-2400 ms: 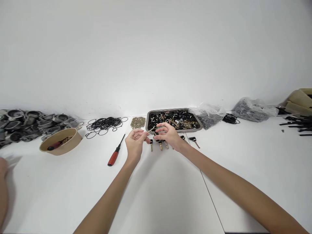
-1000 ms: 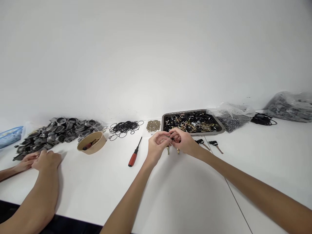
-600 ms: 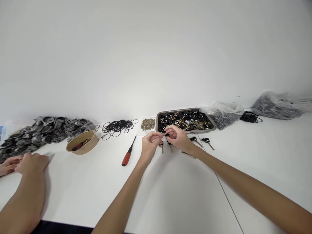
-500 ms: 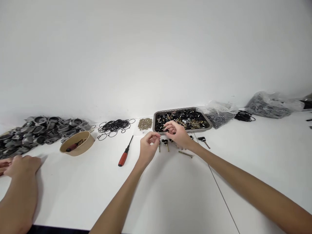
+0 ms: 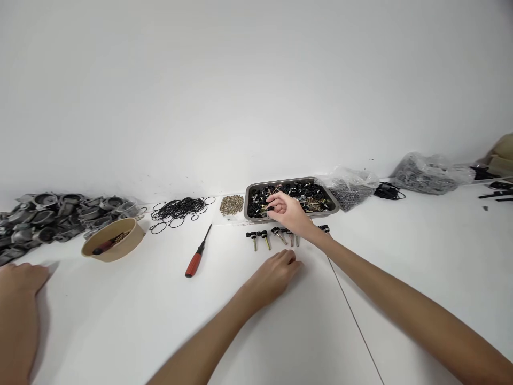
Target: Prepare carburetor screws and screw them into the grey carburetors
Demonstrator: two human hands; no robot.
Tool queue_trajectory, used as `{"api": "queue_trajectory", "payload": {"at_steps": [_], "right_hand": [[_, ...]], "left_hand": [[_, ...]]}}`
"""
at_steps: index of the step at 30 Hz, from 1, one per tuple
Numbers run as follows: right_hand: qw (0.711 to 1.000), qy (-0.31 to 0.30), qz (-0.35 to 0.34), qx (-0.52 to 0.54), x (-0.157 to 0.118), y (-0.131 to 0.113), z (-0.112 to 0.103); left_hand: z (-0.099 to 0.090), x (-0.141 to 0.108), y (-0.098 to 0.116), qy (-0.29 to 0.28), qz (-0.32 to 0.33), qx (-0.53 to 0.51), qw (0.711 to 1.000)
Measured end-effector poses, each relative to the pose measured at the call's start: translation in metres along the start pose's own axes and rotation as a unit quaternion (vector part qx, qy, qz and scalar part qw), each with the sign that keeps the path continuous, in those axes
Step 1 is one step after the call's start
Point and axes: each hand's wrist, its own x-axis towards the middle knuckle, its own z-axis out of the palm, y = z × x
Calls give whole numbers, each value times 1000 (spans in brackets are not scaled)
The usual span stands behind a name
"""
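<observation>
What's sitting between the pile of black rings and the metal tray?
A small pile of brass-coloured pieces lies between the black rings and the metal tray, as the head view shows.

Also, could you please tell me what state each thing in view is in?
Right hand, pinching a black part
Left hand, curled, contents hidden
Tray, full of parts
Bolts, laid in a row
Screwdriver, lying flat
Bowl, upright, part full
Rings, loosely heaped
Brass bits, spread out
Bags, filled
Housings, piled up

This looks like a workshop, with 1 red screwdriver and piles of metal parts on a table
</observation>
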Motion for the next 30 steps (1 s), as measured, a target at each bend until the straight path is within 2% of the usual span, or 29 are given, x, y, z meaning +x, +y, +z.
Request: {"api": "queue_trajectory", "payload": {"at_steps": [3, 6, 8, 12, 15, 19, 26, 28, 30], "right_hand": [[1000, -22, 7, -20, 0, 7, 1], [998, -47, 14, -36, -1, 14, 3], [997, -70, 18, -41, -2, 16, 4], [989, -129, 36, -59, -6, 16, 6], [984, -164, 29, -63, -9, 17, 10], [978, -208, 26, -8, -15, 16, 18], [974, -211, 0, 87, -20, 4, 24], [977, -196, 0, 87, -20, 3, 24], [981, -177, 3, 77, -19, 3, 24]], "left_hand": [[-10, -3, -8, -2, -38, -29, 999], [-22, -3, -22, 76, -104, -137, 982], [-32, -4, -35, 160, -156, -226, 948], [-52, -7, -58, 315, -220, -364, 849], [-62, -11, -66, 357, -233, -441, 790], [-62, -12, -69, 382, -256, -480, 747], [-57, -7, -65, 373, -286, -500, 727], [-55, -7, -66, 361, -300, -486, 737], [-53, -8, -68, 356, -309, -448, 760]]}}
